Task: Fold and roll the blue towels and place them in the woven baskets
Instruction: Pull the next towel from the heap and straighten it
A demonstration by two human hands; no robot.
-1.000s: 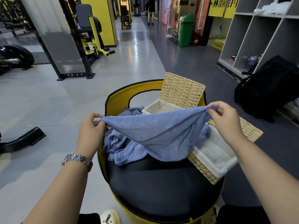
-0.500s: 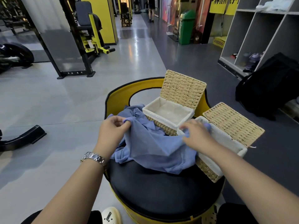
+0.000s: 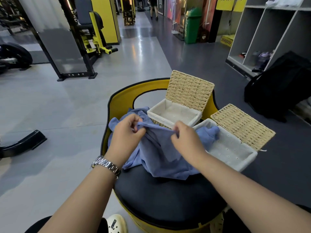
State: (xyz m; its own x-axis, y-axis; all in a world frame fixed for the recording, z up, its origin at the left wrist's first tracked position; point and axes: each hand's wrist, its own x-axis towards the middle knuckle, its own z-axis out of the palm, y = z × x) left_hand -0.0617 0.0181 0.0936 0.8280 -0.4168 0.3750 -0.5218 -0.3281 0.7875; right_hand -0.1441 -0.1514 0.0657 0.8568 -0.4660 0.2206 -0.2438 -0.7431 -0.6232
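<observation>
Both hands were pinching the same edge of a soft blue cotton towel [image 3: 161, 153]: the left hand [image 3: 126, 132] gripped one end of the edge, and the right hand [image 3: 186, 139] gripped it a little further along, so the cloth between them was drawn taut. The towel lay in front of the far cream-lined woven straw basket [image 3: 175, 113], draped over the round black-cushioned yellow stool [image 3: 168, 199] that served as the table. A second crumpled blue towel [image 3: 117, 125] sat to the left of that basket, partly under the first. To its right, the nearer lined woven basket [image 3: 230, 148] had a fold of blue cloth spilling over its rim (whose towel, unclear). The likely trouble was snagging: lifting could drag the lower towel off the stool's edge, or tip the nearer basket.
</observation>
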